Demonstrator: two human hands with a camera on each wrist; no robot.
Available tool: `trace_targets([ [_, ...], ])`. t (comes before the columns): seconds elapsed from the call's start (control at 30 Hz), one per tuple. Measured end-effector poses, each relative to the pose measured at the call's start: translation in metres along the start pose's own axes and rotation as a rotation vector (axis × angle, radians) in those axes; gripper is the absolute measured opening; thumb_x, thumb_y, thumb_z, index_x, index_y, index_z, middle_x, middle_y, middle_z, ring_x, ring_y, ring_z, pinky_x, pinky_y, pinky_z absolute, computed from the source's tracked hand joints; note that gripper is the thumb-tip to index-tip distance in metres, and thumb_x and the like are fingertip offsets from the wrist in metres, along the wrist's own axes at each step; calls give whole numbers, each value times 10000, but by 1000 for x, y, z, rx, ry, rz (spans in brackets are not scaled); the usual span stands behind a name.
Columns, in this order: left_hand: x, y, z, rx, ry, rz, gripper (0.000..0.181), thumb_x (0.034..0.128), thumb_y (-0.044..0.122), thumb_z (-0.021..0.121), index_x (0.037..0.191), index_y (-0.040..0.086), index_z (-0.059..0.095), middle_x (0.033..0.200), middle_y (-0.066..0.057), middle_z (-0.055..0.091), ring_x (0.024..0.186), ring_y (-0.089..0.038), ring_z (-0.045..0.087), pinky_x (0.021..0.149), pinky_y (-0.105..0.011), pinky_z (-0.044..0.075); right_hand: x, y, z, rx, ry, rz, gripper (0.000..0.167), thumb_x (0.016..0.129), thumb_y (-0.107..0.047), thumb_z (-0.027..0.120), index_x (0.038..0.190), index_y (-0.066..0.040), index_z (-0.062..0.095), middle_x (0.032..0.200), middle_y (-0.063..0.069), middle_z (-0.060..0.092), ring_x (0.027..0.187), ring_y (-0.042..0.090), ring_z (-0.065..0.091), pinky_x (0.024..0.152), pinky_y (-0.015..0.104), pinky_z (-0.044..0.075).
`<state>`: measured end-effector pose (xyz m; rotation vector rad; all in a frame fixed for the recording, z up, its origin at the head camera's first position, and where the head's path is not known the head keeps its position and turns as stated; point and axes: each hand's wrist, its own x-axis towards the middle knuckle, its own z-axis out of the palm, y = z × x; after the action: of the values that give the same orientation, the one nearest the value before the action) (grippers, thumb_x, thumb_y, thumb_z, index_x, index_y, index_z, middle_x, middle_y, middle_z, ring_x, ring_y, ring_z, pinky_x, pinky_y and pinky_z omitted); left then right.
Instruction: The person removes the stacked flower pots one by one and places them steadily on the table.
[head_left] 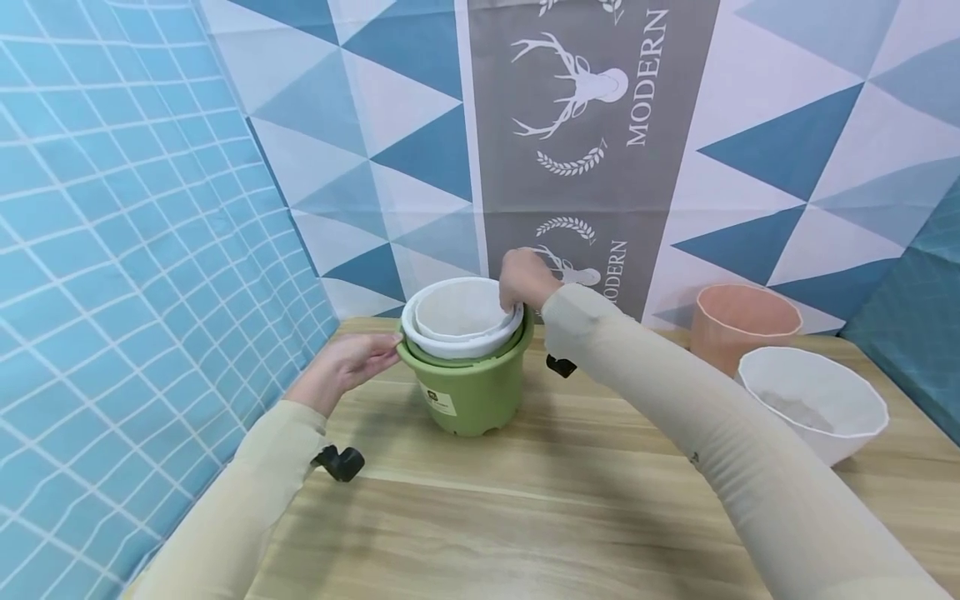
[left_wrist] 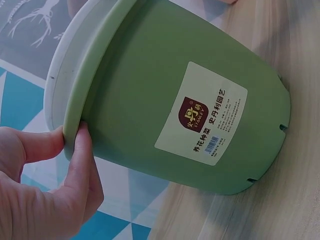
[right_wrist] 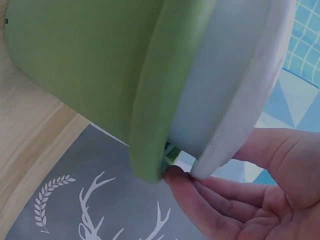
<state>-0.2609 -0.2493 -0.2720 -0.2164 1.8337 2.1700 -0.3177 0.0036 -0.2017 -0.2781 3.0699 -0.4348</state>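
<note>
A green flower pot (head_left: 474,392) with a paper label (left_wrist: 202,114) stands upright on the wooden table. Nested in it is a white pot (head_left: 423,336), whose rim sits higher than the green rim, and a smaller white pot (head_left: 459,308) lies inside that one. My left hand (head_left: 358,358) pinches the green pot's rim between thumb and fingers at its left side. On the far right side, my right hand (head_left: 523,279) grips the white pot's rim, one fingertip touching or very close to the green rim below it.
To the right stand a pinkish-orange pot (head_left: 723,337) and, nearer to me, a wide white pot (head_left: 817,437) that leans a little. A patterned cloth (head_left: 405,133) hangs behind the wooden table (head_left: 465,533). Blue checked cloth (head_left: 127,250) borders the left side.
</note>
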Motion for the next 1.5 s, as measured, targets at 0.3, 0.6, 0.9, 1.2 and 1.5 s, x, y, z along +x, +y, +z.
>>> trace_targets([
  [0.3, -1, -2, -1, 13, -2, -6, 155, 966, -20, 477, 1115, -11, 521, 855, -7, 623, 779, -50, 656, 787, -124, 603, 1, 2, -6, 22, -46, -17, 83, 750, -11, 656, 830, 8, 664, 883, 141, 659, 500, 146, 603, 445, 181, 552],
  [0.6, -1, 2, 1, 24, -2, 4, 84, 962, -22, 496, 1012, 16, 550, 824, -9, 664, 769, -74, 678, 776, -127, 609, -1, 1, -18, 60, -39, 0, 106, 740, 1, 629, 837, 14, 672, 844, 140, 680, 612, 197, 701, 609, 252, 639],
  [0.9, -2, 2, 1, 31, 0, 3, 79, 957, -19, 509, 952, 38, 564, 812, -3, 661, 760, -64, 673, 768, -126, 609, -2, -1, -22, 85, -64, 24, 85, 743, 3, 575, 797, -12, 640, 881, 138, 669, 669, 202, 716, 493, 196, 572],
  [1.2, -2, 2, 1, 38, 9, -2, 86, 962, -20, 487, 953, 41, 547, 807, -10, 644, 740, -62, 670, 754, -117, 608, 1, -4, -26, 95, -96, 40, 119, 756, 25, 504, 820, 1, 601, 989, 172, 671, 769, 232, 746, 688, 259, 653],
  [1.5, 0, 2, 1, 35, 10, -5, 82, 960, -25, 488, 968, 35, 543, 807, -7, 646, 743, -65, 669, 749, -119, 608, 0, -2, -33, 137, -120, 49, 202, 786, 25, 514, 956, 39, 622, 920, 139, 714, 711, 176, 741, 561, 175, 587],
])
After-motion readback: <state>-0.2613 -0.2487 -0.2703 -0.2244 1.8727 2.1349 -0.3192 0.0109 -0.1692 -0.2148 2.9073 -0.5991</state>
